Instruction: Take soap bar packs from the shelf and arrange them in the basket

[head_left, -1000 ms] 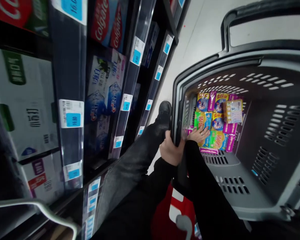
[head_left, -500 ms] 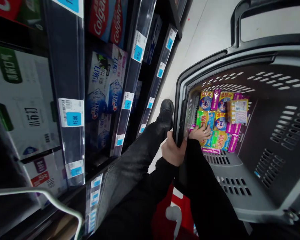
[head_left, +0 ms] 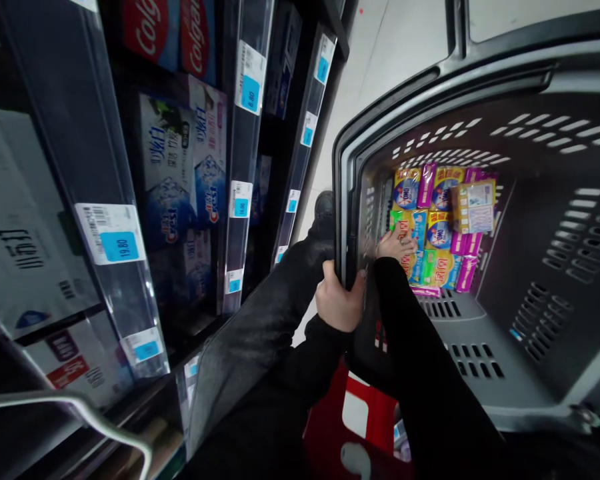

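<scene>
A grey shopping basket (head_left: 525,223) with slotted walls is at the right. My left hand (head_left: 339,299) is wrapped round its near-left rim. My right hand (head_left: 397,245) reaches inside with fingers spread, resting on the packs at the bottom. Under and beside it lie green, yellow and blue packs (head_left: 440,269) with red characters. Yellow OMO packs (head_left: 407,190) and bright purple packs (head_left: 427,185) fill the rows around them. A yellow pack with a pale label (head_left: 475,208) lies on top of the others at the right of the stack.
Shelves at the left carry Crest toothpaste boxes (head_left: 167,173), Colgate boxes (head_left: 197,40) and white boxes (head_left: 30,233) behind price-tag strips (head_left: 250,73). My leg (head_left: 260,320) stretches between shelf and basket over the pale floor (head_left: 370,60). A white cable (head_left: 95,417) crosses the lower left.
The view has shifted, so the shelves appear farther left. My right hand's fingers look more spread over the packs. My left hand keeps its hold on the rim.
</scene>
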Available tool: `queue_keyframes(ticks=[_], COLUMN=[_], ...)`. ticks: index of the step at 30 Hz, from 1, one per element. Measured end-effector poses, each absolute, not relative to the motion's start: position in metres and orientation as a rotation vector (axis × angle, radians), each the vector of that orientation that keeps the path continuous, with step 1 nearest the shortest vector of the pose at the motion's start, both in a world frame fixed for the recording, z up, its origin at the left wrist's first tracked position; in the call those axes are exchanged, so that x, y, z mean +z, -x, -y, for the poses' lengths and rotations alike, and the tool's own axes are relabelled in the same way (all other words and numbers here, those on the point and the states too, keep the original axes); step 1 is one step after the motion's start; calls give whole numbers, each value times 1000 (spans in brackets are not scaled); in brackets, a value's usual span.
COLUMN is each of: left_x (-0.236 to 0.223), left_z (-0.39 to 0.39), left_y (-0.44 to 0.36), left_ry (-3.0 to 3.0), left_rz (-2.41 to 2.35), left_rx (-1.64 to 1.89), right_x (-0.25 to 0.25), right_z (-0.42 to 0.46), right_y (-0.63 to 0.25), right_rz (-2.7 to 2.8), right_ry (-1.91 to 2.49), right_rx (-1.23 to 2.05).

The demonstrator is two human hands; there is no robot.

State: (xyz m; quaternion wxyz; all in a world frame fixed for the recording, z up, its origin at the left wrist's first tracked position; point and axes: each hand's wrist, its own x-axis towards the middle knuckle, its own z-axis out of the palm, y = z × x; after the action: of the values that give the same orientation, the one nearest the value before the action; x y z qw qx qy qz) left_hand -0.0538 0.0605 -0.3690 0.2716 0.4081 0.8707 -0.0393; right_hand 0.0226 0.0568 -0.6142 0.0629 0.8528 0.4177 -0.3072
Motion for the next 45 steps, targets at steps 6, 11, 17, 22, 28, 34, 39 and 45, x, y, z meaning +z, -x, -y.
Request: queue_keyframes(ticks=[6,11,17,22,28,34,39,45], left_x=[-370,-371,-367,-367,-369,-371,-375,-375], left_z=[-62,-63,-63,-64,-67,-68,-68,-70], left_y=[51,49,50,50,48,48,47,45], left_ry=[-1112,-1125,-1098,-1102,-1125,-1160,-1159,-1132], left_rz=[-2339,-2356,-2354,-2354,-2340,-2324,-2323,-2333], left_rx=[-183,-195,-257,-253,-151,-95,5,1], right_x=[-610,-606,-621,-624,-614,-593,-584,-593], right_z=[-41,-11,-5,0,-13,-66,-62,-50], right_y=[-27,-29,-35,-33,-55,-107,-110,-104], right_rz=[-1312,-1279,-1343,-1384,-1468,-2115,-2418,-2305], right_ry=[-2584,-2545,-2461,-2437,-2635,-2079,-1308,-1354], right_rx=[-763,-775,-829,-826,-744,-943,-832,-734])
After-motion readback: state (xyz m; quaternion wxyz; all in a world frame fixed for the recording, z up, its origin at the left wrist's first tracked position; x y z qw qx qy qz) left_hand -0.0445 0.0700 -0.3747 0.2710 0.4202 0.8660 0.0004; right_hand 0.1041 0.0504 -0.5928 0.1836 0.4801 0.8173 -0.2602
